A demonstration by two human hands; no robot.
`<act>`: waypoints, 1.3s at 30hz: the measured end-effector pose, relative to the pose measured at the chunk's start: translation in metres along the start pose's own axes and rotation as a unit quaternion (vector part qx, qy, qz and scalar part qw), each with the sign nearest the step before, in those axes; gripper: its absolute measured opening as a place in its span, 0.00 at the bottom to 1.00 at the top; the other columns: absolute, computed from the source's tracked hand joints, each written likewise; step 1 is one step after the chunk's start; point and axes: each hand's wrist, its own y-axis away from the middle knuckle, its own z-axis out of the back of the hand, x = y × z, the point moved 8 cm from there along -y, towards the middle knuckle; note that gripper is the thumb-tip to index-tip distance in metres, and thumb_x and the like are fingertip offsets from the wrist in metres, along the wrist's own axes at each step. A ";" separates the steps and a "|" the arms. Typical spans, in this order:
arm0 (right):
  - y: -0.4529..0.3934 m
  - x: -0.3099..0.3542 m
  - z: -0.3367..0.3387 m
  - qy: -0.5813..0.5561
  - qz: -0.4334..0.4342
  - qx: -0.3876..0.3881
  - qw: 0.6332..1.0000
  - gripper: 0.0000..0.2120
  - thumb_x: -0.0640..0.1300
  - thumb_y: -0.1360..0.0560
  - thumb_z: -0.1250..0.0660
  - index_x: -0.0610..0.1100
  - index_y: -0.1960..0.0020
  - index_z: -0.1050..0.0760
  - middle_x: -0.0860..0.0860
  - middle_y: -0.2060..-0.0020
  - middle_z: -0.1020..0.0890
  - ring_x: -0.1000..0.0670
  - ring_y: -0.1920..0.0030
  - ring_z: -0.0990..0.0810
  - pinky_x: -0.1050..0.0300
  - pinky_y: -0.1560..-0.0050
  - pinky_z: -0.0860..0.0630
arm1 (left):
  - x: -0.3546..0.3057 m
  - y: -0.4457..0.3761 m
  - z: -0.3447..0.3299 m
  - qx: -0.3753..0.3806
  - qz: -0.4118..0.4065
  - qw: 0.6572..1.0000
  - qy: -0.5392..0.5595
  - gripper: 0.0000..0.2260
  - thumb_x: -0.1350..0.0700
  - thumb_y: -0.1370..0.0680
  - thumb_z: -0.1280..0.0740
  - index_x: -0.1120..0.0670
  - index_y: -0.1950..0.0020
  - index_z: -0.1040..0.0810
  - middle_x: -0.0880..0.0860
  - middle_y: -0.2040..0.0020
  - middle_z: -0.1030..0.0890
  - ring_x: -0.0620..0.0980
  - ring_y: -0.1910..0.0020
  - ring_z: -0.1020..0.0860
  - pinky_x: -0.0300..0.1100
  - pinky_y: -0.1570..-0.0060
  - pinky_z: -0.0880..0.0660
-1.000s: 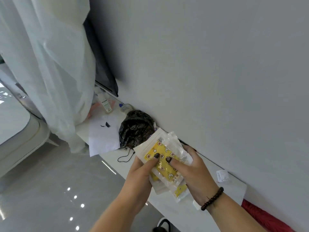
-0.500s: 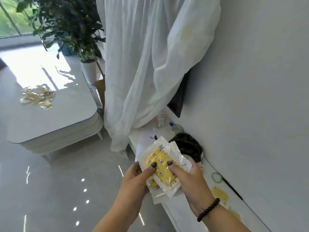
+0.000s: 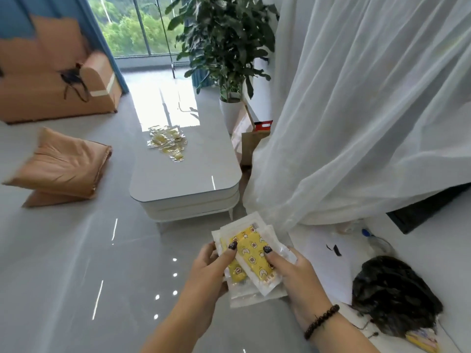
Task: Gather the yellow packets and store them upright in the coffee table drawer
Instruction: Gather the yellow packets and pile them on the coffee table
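Note:
A stack of yellow packets (image 3: 251, 253) in clear wrappers sits in front of me, held from both sides. My left hand (image 3: 207, 273) grips its left edge with the thumb on top. My right hand (image 3: 293, 276) grips the right edge, thumb pressed on the top packet. More yellow packets (image 3: 167, 142) lie in a loose pile on the white coffee table (image 3: 186, 184) ahead. A seam runs across the table's front panel (image 3: 193, 208), which looks shut.
A white sheer curtain (image 3: 356, 110) hangs at the right above a low white shelf (image 3: 430, 245) with a black bag (image 3: 395, 294) and white paper (image 3: 328, 261). A potted plant (image 3: 229, 47), an orange cushion (image 3: 61, 166) and an orange sofa (image 3: 56, 80) surround the grey glossy floor.
My view has swung left from the wall and shelf to the room, bringing the coffee table into full view. Both hands keep their hold on the packet stack.

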 end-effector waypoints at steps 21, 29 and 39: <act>-0.261 0.143 -0.180 0.147 0.037 0.125 0.981 0.05 0.41 0.23 0.35 0.45 0.50 0.22 0.46 0.57 0.15 0.47 0.56 0.15 0.48 0.55 0.18 | -0.142 -0.246 0.099 -0.132 0.009 0.982 0.138 0.10 0.57 0.21 0.35 0.59 0.42 0.22 0.59 0.51 0.14 0.60 0.50 0.17 0.54 0.49 0.21; -0.363 0.175 -0.275 0.199 0.040 0.162 0.966 0.07 0.40 0.24 0.36 0.36 0.50 0.24 0.39 0.57 0.17 0.47 0.60 0.19 0.46 0.54 0.20 | -0.208 -0.333 0.155 -0.199 -0.021 0.973 0.114 0.08 0.60 0.21 0.35 0.54 0.43 0.21 0.56 0.51 0.14 0.59 0.50 0.16 0.55 0.47 0.21; -0.487 0.168 -0.411 0.194 -0.020 0.122 0.973 0.04 0.38 0.24 0.36 0.42 0.53 0.23 0.41 0.55 0.18 0.44 0.58 0.18 0.50 0.63 0.18 | -0.275 -0.462 0.292 -0.253 -0.005 0.965 0.061 0.06 0.58 0.22 0.33 0.52 0.46 0.20 0.52 0.52 0.14 0.56 0.50 0.17 0.58 0.43 0.23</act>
